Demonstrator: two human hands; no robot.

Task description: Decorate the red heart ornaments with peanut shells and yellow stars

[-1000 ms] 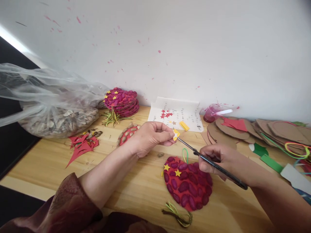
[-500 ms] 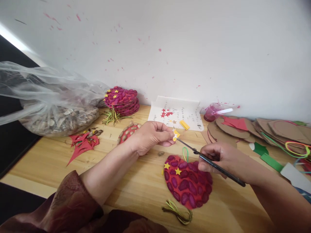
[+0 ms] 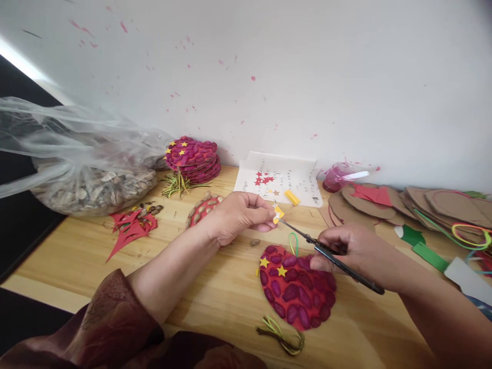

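Between the thumb and fingers of my left hand (image 3: pixel 246 218) is a small yellow paper piece (image 3: pixel 279 212) with a white star shape on it. My right hand (image 3: pixel 348 256) grips black-handled scissors (image 3: pixel 326 252), whose blade tips meet the lower edge of the paper. Below them on the table lies a round red disc (image 3: pixel 298 297) covered in purple-dyed seeds, with yellow stars (image 3: pixel 282 270) on its upper left and a green loop (image 3: pixel 294 244) at its top. A bundle of green and brown cord (image 3: pixel 282 338) rests just under the disc.
At the back stand a stack of seeded discs (image 3: pixel 194 159), a written sheet (image 3: pixel 249 174) with red stars, and a plastic cup (image 3: pixel 333 178) of purple paint. Cardboard rounds (image 3: pixel 357 204) fill the right. A clear bag (image 3: pixel 100 189) and red paper scraps (image 3: pixel 132 228) are left.
The scissor handles have swung slightly to the left, and my right thumb has shifted with them. My left hand and the paper piece stay in nearly the same place.
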